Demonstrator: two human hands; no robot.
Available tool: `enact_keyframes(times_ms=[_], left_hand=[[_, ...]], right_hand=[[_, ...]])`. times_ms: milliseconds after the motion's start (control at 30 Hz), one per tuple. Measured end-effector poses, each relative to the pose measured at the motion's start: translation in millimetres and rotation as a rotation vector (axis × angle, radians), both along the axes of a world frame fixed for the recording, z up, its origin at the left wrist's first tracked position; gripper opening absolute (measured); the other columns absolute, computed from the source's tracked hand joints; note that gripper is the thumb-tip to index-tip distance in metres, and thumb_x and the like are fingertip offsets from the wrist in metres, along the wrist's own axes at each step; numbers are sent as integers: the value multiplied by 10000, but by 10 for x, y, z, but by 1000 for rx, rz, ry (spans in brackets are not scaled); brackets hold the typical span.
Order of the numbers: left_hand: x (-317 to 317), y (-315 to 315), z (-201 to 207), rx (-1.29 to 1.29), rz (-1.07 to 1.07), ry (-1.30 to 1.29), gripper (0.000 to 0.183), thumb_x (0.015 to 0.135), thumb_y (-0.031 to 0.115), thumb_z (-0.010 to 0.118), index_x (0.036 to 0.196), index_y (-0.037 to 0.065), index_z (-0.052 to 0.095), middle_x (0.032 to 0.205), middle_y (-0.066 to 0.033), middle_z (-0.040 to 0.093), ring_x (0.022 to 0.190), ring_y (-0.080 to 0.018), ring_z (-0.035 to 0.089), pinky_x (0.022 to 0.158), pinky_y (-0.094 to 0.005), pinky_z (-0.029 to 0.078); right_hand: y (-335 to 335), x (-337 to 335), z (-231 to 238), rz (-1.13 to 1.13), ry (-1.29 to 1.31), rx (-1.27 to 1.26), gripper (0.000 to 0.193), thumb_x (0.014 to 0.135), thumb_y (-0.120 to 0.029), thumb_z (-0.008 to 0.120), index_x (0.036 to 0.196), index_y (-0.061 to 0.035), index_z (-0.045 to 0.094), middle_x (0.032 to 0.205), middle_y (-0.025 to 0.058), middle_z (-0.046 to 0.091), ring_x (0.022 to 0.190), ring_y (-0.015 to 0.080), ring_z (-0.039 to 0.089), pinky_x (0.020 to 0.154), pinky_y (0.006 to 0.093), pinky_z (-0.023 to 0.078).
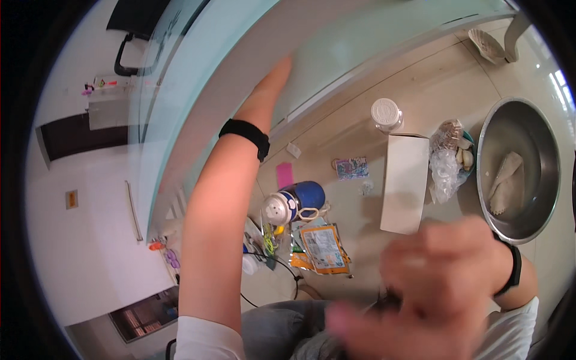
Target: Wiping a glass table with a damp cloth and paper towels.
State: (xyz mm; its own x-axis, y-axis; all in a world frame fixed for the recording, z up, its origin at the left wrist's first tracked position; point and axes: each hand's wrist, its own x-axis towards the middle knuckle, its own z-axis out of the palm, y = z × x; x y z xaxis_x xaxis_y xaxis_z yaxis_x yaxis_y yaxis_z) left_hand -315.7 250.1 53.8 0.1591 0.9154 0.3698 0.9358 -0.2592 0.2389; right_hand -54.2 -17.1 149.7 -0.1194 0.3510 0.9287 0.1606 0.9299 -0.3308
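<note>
Blurred right hand [441,276], finger state unclear, white oblong box [405,183] beyond, left hand [273,90], fingers hidden

The right hand [444,276], blurred, is near a white box [405,186]; the left forearm [219,210] reaches far; on the right, a metal basin [528,132] holds a cloth [507,183].

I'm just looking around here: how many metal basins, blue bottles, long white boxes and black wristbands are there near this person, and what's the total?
Metal basins: 1
Blue bottles: 1
Long white boxes: 1
Black wristbands: 2
Total: 5
</note>
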Motion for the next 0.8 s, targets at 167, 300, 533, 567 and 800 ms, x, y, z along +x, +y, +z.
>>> enact_keyframes(times_ms=[167, 300, 533, 567, 800], left_hand=[[-79, 127, 163, -29, 204, 166, 508, 710, 31, 474, 1203, 102, 574, 1104, -191, 610, 1026, -308, 588, 869, -335, 447], [384, 45, 189, -142, 307, -160, 484, 728, 41, 472, 1199, 82, 576, 1128, -199, 596, 1058, -301, 577, 889, -332, 443], [604, -199, 140, -36, -252, -118, 500, 719, 42, 480, 1198, 149, 574, 1160, -193, 572, 1062, -316, 565, 903, -346, 432], [544, -172, 126, -39, -259, -122, 500, 719, 42, 480, 1198, 149, 574, 1160, -193, 572, 1062, -316, 565, 903, -346, 432], [-1068, 116, 129, -16, 370, 437, 437, 754, 112, 527, 1187, 125, 588, 1136, -198, 585, 1093, -323, 540, 876, -364, 446]], right_hand=[[891, -39, -491, -183, -450, -134, 650, 704, -115, 614, 1316, -101, 394, 1208, 82, 530, 1063, 238, 537, 870, 345, 465], [1286, 87, -874, -320, -615, -281, 772, 749, -170, 618, 1406, -107, 218, 1425, 75, 314, 1300, 248, 316, 1078, 356, 287], [1394, 67, -1085, -362, -709, -342, 750, 819, -260, 580, 1422, -87, 167, 1469, 66, 231, 1344, 231, 238, 1118, 346, 204], [1395, 79, -1096, -368, -712, -347, 750, 819, -260, 580, 1422, -87, 167, 1469, 66, 231, 1344, 231, 238, 1118, 346, 204], [1383, 35, -1105, -411, -733, -362, 747, 815, -269, 569, 1413, -50, 179, 1468, 89, 232, 1348, 224, 233, 1124, 330, 179]])
